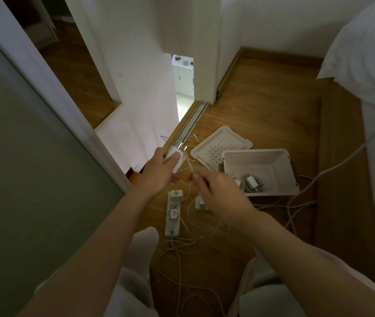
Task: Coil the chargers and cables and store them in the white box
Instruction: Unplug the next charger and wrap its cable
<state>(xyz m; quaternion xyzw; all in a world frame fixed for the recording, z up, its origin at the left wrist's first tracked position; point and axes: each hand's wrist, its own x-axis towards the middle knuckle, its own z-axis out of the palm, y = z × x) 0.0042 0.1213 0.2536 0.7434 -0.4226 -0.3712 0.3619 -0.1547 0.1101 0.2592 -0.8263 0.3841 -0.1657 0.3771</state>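
Note:
My left hand [159,172] grips a white charger brick [174,159] above the wooden floor, thumb lying across its top. A thin white cable [190,167] runs from the brick down to my right hand [218,193], which is blurred and pinches the cable at its fingertips. The white box [282,156] stands open on the floor to the right, with a coiled charger and cable [251,183] lying inside. Its perforated lid [220,145] lies flat behind it.
A white power strip [173,212] with plugged adapters lies on the floor below my hands. Loose white cables [182,255] sprawl between my knees and toward the bed [374,65] at the right. A sliding door track [191,122] and white door panels stand ahead.

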